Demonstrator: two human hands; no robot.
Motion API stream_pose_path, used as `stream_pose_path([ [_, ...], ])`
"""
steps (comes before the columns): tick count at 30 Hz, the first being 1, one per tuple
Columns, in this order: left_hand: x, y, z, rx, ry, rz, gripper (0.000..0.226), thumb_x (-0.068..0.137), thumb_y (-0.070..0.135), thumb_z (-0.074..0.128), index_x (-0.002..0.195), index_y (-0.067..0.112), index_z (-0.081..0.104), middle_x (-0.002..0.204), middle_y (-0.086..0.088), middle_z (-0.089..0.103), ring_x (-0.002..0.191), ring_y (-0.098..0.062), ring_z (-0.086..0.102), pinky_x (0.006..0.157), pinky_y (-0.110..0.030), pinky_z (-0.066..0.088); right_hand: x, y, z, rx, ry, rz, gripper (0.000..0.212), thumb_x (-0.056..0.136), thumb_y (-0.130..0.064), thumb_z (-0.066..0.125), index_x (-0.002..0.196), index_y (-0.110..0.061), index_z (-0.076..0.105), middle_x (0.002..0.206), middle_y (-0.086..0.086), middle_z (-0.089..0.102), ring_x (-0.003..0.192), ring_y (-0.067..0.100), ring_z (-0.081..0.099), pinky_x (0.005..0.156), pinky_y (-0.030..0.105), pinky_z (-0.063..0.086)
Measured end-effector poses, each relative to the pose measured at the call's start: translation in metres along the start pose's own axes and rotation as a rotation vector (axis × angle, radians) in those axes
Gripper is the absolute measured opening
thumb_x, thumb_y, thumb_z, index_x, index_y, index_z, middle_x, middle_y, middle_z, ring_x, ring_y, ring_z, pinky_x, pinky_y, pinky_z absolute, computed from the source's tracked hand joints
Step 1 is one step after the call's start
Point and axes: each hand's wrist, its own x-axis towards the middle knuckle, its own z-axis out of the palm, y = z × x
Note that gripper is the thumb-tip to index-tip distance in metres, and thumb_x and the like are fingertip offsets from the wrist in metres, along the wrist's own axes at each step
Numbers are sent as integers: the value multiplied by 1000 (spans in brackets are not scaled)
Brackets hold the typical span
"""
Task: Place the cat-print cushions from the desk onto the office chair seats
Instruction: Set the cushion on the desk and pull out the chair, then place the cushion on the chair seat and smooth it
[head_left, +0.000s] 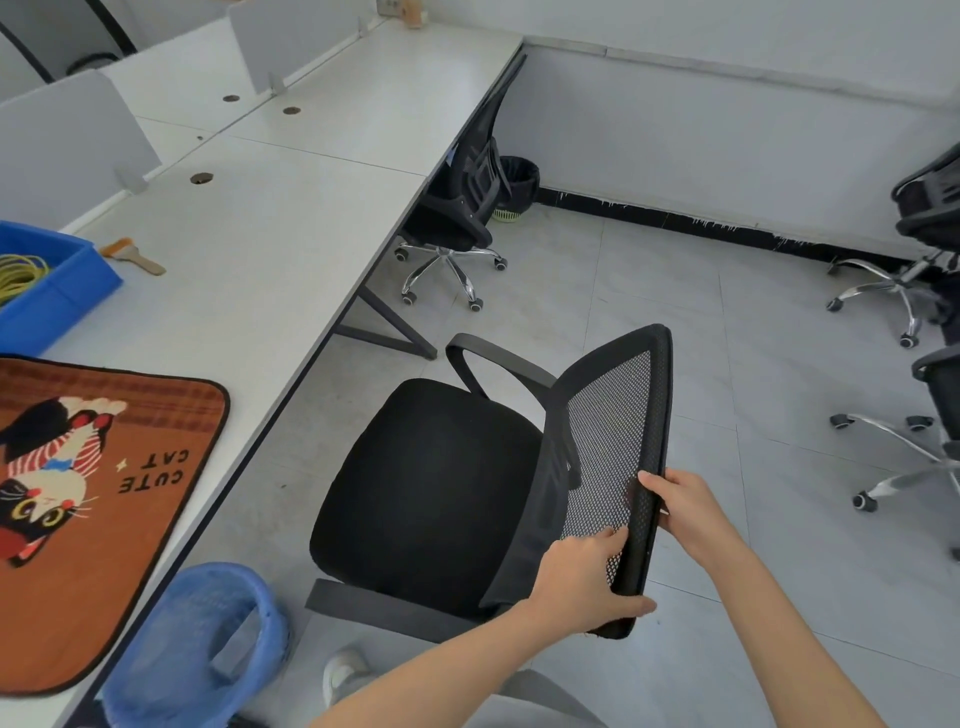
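Hands grip the black mesh backrest (613, 441) of the nearest black office chair: the left hand (584, 577) curls round its lower corner, the right hand (685, 506) clasps its outer edge. The chair's black padded seat (431, 488) is bare. Left of the chair, an orange cat-print cushion (98, 509) lies flat on the white desk (270, 228). Beyond the chair, a second black office chair (457, 218) sits tucked against the desk.
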Motion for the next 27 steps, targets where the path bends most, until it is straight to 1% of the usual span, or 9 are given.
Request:
stream_pose_path([
  [2, -1, -9, -8, -142, -44, -21, 55, 81, 43, 61, 129, 20, 49, 121, 0, 63, 109, -16, 58, 93, -31, 47, 3, -2, 0, -155, 38, -8, 14, 92, -13, 50, 94, -3, 60, 101, 17, 62, 86, 26, 60, 80, 42, 52],
  [4, 0, -21, -21, -284, -63, -80, 47, 90, 35, 53, 132, 16, 48, 134, -2, 56, 122, -14, 52, 103, -28, 42, 5, -6, 3, -497, 181, -109, 38, 90, -19, 54, 123, -2, 50, 126, 20, 54, 114, 34, 52, 101, 46, 41],
  [6, -2, -36, -37, -320, -27, -139, 38, 93, 28, 48, 129, 15, 52, 131, -2, 58, 117, -13, 55, 99, -24, 43, -3, -18, 14, -683, 337, -317, 47, 90, -14, 52, 133, 2, 40, 136, 22, 44, 129, 35, 38, 108, 41, 30],
  [9, -18, -71, -67, -322, 96, -245, 30, 93, 23, 47, 121, 17, 58, 124, 0, 63, 112, -10, 57, 97, -21, 44, -14, -38, 47, -715, 348, -514, 41, 91, -9, 48, 131, -1, 43, 138, 17, 44, 131, 30, 37, 108, 38, 31],
  [12, -52, -116, -103, -357, 281, -371, 26, 92, 21, 50, 116, 19, 61, 117, 1, 66, 108, -9, 60, 98, -22, 45, -15, -52, 100, -758, 167, -568, 37, 92, -10, 48, 128, -6, 48, 136, 12, 48, 127, 25, 43, 104, 34, 36],
  [18, -156, -210, -184, -424, 730, -673, 25, 89, 9, 50, 111, 12, 63, 108, -3, 68, 103, -17, 62, 98, -30, 45, -32, -55, 265, -731, -416, -452, 37, 93, -10, 46, 130, -10, 47, 131, 6, 55, 122, 19, 51, 100, 24, 36],
  [21, -215, -246, -225, -373, 905, -784, 23, 89, 10, 51, 109, 11, 64, 107, -7, 70, 97, -19, 62, 87, -28, 45, -50, -43, 361, -714, -626, -347, 37, 92, -10, 46, 129, -9, 48, 131, 9, 56, 119, 22, 54, 106, 33, 40],
  [25, -278, -294, -265, -347, 1055, -905, 23, 89, 10, 50, 108, 11, 64, 112, -9, 68, 105, -23, 60, 90, -31, 42, -75, -22, 475, -545, -683, -73, 45, 89, -7, 45, 133, 0, 42, 132, 19, 50, 117, 30, 52, 102, 38, 43],
  [27, -302, -319, -281, -336, 1082, -967, 26, 89, 9, 49, 112, 11, 62, 117, -11, 66, 111, -26, 58, 93, -32, 42, -85, -13, 514, -465, -647, 15, 33, 88, -6, 46, 120, 2, 49, 119, 19, 56, 100, 28, 54, 90, 35, 43],
])
